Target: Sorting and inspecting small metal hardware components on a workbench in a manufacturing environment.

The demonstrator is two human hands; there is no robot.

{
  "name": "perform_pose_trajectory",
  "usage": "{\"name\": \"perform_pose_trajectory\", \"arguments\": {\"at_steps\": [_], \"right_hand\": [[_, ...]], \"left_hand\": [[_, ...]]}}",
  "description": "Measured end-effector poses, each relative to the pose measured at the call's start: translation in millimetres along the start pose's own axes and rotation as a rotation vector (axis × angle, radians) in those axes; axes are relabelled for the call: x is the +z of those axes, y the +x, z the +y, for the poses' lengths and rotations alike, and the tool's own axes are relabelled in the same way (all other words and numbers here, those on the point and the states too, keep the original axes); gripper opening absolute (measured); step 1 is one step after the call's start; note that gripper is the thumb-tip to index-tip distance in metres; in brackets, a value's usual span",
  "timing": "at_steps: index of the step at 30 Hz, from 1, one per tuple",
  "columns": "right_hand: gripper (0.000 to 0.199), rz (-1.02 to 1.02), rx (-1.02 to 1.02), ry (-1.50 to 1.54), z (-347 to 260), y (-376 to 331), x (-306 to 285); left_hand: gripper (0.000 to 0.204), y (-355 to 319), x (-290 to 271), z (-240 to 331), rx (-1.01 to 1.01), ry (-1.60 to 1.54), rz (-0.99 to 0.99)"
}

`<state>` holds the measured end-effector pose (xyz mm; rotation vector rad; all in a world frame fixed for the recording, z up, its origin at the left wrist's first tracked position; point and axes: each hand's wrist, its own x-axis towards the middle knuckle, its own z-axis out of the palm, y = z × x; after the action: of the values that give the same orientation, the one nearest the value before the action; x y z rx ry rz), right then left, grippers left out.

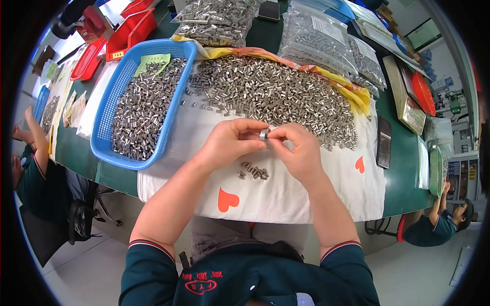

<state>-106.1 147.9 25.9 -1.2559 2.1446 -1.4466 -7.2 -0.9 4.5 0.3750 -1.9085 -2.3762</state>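
Observation:
My left hand [230, 142] pinches a small silvery metal ring [264, 134] between thumb and fingers, just above the white cloth [286, 188]. From the other side my right hand [300, 150] meets it, thumb and forefinger pressed together at the ring's opening. Whatever those right fingertips grip is too small and covered to make out. Below the hands lies a little group of short metal cylinders [259, 173] on the cloth. A wide heap of similar metal cylinders [275, 94] spreads just beyond my fingers.
On the left, a blue perforated basket [97, 120] holds many cylinders and a green paper slip [152, 64]. Clear bags of metal parts [217, 23] stand at the back, with more bags [316, 38] beside them. A phone [384, 143] lies right. Other people sit at both sides.

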Motion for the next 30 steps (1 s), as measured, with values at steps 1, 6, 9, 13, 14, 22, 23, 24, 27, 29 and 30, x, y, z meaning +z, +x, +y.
{"name": "perform_pose_trajectory", "arguments": {"at_steps": [1, 6, 9, 13, 14, 22, 23, 24, 27, 29, 30], "right_hand": [[0.008, 0.016, -0.063, -0.105, -0.7, -1.5, 1.7], [0.008, 0.031, -0.081, -0.135, -3.9, -0.5, 0.6], [0.008, -0.071, -0.016, 0.066, -3.2, 1.0, -9.5], [0.012, -0.154, 0.167, 0.109, 2.0, 1.4, -12.7], [0.014, -0.182, 0.237, 0.096, 2.9, 1.9, -13.0], [0.011, -0.119, 0.31, 0.115, 12.8, 10.2, -20.5], [0.011, -0.084, 0.286, 0.021, 13.8, 10.5, -14.4], [0.011, -0.084, 0.287, 0.019, 13.1, 13.1, -10.0], [0.009, -0.067, 0.071, -0.287, 11.4, 22.7, 4.6], [0.008, -0.067, -0.093, -0.595, 13.8, 25.6, 15.7], [0.005, -0.04, -0.109, -0.676, 15.7, 26.1, 19.7]], "left_hand": [[0.036, 0.0, 0.4, 0.1, -0.006, 0.029, 0.006], [0.035, -2.2, -0.9, -0.2, 0.004, 0.01, 0.0], [0.035, -3.6, -0.2, 2.9, -0.013, -0.027, -0.057], [0.035, -4.1, 0.3, -0.9, -0.049, -0.004, -0.119], [0.035, -4.6, 0.5, -0.5, -0.046, -0.002, -0.118], [0.036, -14.5, 9.0, 11.6, 0.068, 0.498, -0.336], [0.036, -15.6, 8.7, 11.4, 0.078, 0.473, -0.383], [0.036, -16.0, 8.7, 12.2, 0.079, 0.471, -0.383], [0.036, -18.6, 7.8, 14.2, 0.112, 0.476, -0.394], [0.035, -19.7, 6.3, 13.4, 0.103, 0.451, -0.392], [0.035, -19.0, 6.2, 13.2, 0.108, 0.448, -0.389]]}}
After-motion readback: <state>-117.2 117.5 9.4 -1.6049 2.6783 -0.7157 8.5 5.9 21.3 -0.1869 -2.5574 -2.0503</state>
